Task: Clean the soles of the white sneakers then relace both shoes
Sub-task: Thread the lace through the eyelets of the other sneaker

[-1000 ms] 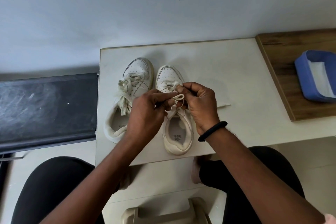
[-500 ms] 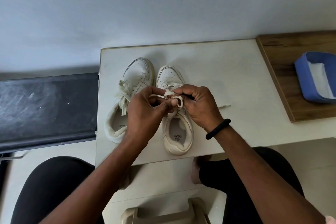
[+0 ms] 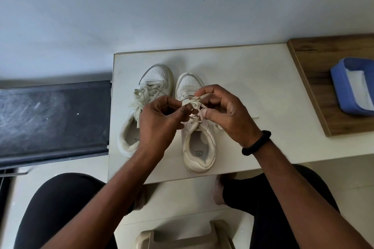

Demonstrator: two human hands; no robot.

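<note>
Shoelace [image 3: 194,105] forms loops over the three-o'clock sneaker [image 3: 199,147]; left hand [image 3: 159,121] and right hand [image 3: 228,115] each pinch one in a narrow grip. Best pulled apart evenly, knot centred.

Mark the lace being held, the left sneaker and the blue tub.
lace [image 3: 192,104], head view, on the bunched loop.
left sneaker [image 3: 155,74], head view, on the perforated toe cap.
blue tub [image 3: 339,87], head view, on its left wall.
</note>
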